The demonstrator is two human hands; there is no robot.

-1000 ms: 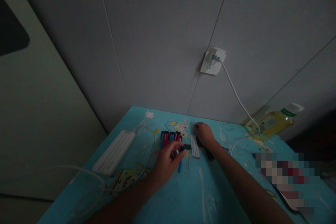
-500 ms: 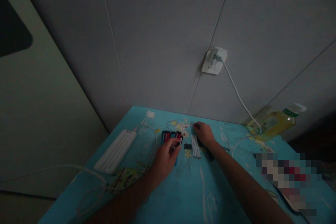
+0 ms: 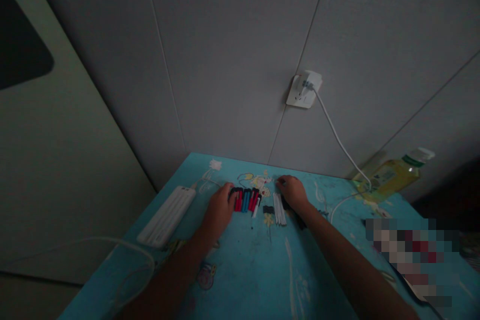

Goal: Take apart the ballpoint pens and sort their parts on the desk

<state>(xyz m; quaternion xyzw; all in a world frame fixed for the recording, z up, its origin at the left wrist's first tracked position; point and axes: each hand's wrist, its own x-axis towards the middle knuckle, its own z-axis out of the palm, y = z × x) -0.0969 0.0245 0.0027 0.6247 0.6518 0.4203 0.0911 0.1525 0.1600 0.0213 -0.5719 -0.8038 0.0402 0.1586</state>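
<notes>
My left hand (image 3: 219,207) is at the left end of a row of capped marker pens (image 3: 245,201), red, blue and one white, all with black caps. Its thumb and fingers are apart and touch or nearly touch the leftmost pens. To the right of the row lie a small black piece (image 3: 268,209) and a bundle of thin white sticks (image 3: 279,210). My right hand (image 3: 294,193) rests just beyond those sticks, fingertips pinched together; what they hold, if anything, is too dark to make out. Black pieces (image 3: 300,220) lie partly hidden under my right wrist.
A white power strip (image 3: 167,217) with a looping cable lies on the left of the blue patterned table (image 3: 247,275). A bottle of yellow liquid (image 3: 392,177) stands at the right by the wall. A white cord (image 3: 339,135) runs from the wall socket (image 3: 301,95). A blurred-out object (image 3: 408,260) lies at the right.
My left hand has let go of the white marker at the right end of the row and moved to its left end, uncovering the pens. My right hand has stayed nearly still.
</notes>
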